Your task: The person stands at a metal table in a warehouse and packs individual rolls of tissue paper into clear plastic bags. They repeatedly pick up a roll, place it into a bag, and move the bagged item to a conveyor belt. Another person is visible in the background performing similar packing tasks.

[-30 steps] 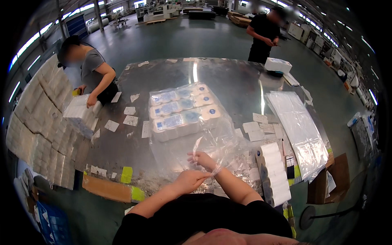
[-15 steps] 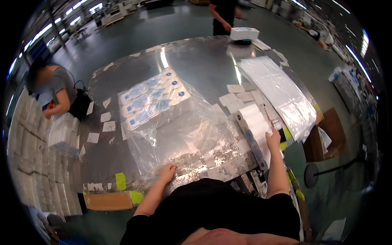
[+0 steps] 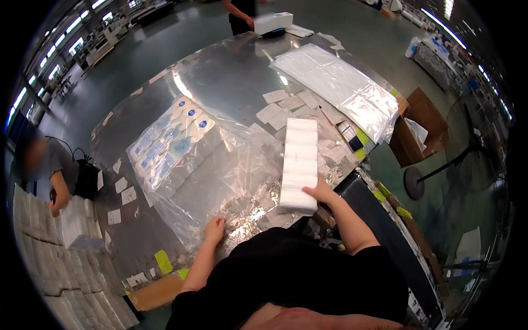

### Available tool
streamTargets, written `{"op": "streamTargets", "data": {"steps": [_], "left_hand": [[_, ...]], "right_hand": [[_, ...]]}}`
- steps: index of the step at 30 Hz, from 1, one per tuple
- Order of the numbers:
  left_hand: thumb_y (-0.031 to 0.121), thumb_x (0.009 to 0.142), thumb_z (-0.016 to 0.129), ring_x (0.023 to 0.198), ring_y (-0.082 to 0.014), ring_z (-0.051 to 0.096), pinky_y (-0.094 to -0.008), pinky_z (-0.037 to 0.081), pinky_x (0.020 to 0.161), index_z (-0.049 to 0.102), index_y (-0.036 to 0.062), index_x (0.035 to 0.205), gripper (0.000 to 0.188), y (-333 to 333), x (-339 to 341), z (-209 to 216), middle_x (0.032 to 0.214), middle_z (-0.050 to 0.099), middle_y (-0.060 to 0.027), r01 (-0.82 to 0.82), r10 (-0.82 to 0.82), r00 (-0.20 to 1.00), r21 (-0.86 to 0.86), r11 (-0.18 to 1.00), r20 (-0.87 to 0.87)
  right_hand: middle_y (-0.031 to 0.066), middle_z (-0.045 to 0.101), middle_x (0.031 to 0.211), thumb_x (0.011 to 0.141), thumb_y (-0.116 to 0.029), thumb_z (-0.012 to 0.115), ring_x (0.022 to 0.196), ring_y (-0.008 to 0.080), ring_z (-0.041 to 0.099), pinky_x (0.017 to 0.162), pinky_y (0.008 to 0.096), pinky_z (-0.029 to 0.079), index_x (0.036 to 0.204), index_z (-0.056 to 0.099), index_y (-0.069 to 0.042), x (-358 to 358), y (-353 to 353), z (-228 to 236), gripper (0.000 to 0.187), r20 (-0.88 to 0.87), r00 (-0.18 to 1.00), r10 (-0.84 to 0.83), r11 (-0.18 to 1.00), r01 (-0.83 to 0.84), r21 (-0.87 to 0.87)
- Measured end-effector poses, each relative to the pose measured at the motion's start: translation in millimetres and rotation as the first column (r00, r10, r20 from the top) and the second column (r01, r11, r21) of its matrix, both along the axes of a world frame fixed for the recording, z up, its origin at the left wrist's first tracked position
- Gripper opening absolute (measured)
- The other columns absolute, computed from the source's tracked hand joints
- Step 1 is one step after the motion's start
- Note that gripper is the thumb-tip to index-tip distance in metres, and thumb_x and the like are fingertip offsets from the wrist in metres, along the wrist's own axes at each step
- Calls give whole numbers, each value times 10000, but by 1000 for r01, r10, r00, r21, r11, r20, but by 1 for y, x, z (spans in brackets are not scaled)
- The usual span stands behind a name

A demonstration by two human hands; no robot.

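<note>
My left hand (image 3: 215,229) is closed at the near edge of a large clear plastic bag (image 3: 220,181) spread on the metal table, its fingertips pinching the film. Inside the bag's far end lie several printed packs of tissue rolls (image 3: 165,144) side by side, white and blue with round blue marks on their ends. My right hand (image 3: 322,192) grips the near right side of another long white pack of tissue rolls (image 3: 301,157), thumb on top. That pack stands just right of the bag, over the table's near edge; the fingers beneath it are hidden.
Flat plastic bags (image 3: 344,77) lie stacked at the table's far right, near a cardboard box (image 3: 421,129) and a stand fan (image 3: 413,182). A dark conveyor belt (image 3: 379,225) runs at my right. One person (image 3: 60,176) works beside stacked packs at left, another (image 3: 239,14) at the far edge.
My right hand has brought the white pack leftward and turned its plain side up, away from the belt. My left hand stays at the bag's edge. The view has swung right.
</note>
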State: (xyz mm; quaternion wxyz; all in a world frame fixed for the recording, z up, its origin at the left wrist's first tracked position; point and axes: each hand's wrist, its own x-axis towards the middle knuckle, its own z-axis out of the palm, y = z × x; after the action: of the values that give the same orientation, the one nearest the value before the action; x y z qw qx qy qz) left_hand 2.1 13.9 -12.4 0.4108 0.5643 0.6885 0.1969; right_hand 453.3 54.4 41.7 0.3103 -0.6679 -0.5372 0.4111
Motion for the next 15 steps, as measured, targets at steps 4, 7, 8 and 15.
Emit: {"op": "streamTargets", "data": {"steps": [4, 7, 8, 15], "left_hand": [[162, 840, 551, 853, -293, 616, -385, 480, 770, 621, 94, 1044, 226, 3, 20, 36, 889, 655, -117, 119, -119, 943, -19, 993, -312], [145, 833, 542, 864, -317, 610, -400, 479, 779, 598, 82, 1087, 268, 6, 67, 86, 890, 647, -141, 314, -46, 902, 578, 753, -429], [148, 834, 539, 875, -329, 606, -404, 477, 787, 593, 69, 1094, 277, 12, 80, 91, 904, 642, -160, 331, -107, 922, 616, 715, -371], [177, 888, 483, 979, -373, 580, -411, 460, 846, 534, -11, 1164, 338, 36, 136, -5, 1048, 602, -239, 453, -467, 861, 113, 884, 201]], "right_hand": [[202, 526, 1235, 743, -228, 719, 1150, 264, 508, 983, 351, 399, 1317, 354, 36, -31, -41, -5, 729, -228, 974, 1, 997, -18, -73], [192, 510, 1260, 748, -243, 720, 1147, 259, 504, 981, 356, 402, 1334, 333, 39, -39, -66, -30, 757, -232, 967, 103, 986, -130, -104], [183, 500, 1272, 744, -264, 729, 1146, 272, 505, 941, 361, 437, 1341, 335, 26, -50, -72, -20, 772, -319, 937, 143, 987, -160, -29], [106, 424, 1340, 815, -346, 665, 1206, 245, 435, 945, 388, 420, 1433, 185, -88, -74, -91, -18, 824, -651, 732, -203, 873, -166, -459]]}}
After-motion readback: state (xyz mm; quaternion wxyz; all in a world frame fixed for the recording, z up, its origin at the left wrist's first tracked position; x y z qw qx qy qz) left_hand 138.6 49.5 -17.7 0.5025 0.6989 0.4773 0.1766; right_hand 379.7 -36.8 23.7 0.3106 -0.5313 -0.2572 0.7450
